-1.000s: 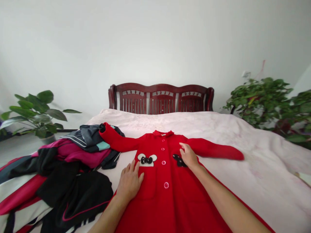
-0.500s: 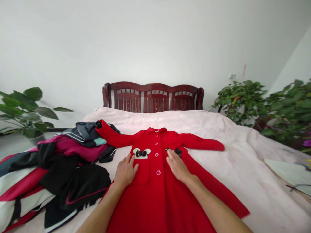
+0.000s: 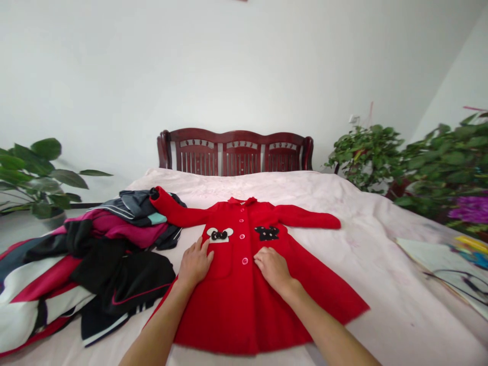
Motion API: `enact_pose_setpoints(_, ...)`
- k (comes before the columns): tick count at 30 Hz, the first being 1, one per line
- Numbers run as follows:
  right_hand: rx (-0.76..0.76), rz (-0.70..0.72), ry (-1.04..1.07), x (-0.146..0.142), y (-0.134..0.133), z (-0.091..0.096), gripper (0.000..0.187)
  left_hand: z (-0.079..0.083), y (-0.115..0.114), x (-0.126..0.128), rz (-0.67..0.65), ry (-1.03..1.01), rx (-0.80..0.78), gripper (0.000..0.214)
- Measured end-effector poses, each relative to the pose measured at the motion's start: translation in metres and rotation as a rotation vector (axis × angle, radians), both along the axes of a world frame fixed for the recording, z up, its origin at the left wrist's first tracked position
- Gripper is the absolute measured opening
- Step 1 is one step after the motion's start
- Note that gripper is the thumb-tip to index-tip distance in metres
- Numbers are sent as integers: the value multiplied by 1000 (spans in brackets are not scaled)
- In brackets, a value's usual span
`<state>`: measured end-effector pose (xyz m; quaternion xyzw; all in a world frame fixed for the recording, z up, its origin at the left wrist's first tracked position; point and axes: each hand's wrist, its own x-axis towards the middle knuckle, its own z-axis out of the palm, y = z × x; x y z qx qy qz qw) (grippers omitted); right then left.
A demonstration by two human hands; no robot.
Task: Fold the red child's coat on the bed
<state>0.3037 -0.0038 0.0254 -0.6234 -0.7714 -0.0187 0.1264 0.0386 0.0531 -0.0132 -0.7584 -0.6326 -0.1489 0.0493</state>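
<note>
A red coat (image 3: 236, 310) lies face up on the bed, buttons down its middle, sleeves spread to both sides. It has a white patch with a black bow (image 3: 219, 235) on the left pocket and a black spotted bow patch (image 3: 267, 233) on the right. My left hand (image 3: 195, 262) rests flat over the left pocket's outer edge, fingers apart. Beside the lowest visible button, my right hand (image 3: 272, 267) is closed on the coat's front, with fingers curled and their tips partly hidden.
A heap of clothes (image 3: 125, 274) sits to the left, under the coat's left cuff. Glasses (image 3: 467, 279) lie on an open book or paper (image 3: 430, 254) at the right edge. A wooden headboard (image 3: 240, 152) stands behind the pale bedsheet (image 3: 328, 190). Plants (image 3: 362, 157) flank the bed.
My right hand has come down from the black bow patch, which now shows fully. My left hand stays by the left pocket. The coat's hem has come into view.
</note>
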Motion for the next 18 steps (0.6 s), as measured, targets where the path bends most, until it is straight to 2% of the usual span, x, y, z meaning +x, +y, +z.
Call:
enact_pose_setpoints(6,-18,53,-52,-5,-1,1,28,2,-2,1,15,-6,0,51)
enact_pose_setpoints(12,-1,22,69,-9,3,-7,23,1,-1,0,23,-5,-11,51)
enact_pose_setpoints(15,25,-125,208,6,3,-10,17,1,0,-2,10,-6,-17,51)
enact_pose_setpoints(18,40,-341,391,44,0,-6,24,1,0,-4,-2,-16,-21,51)
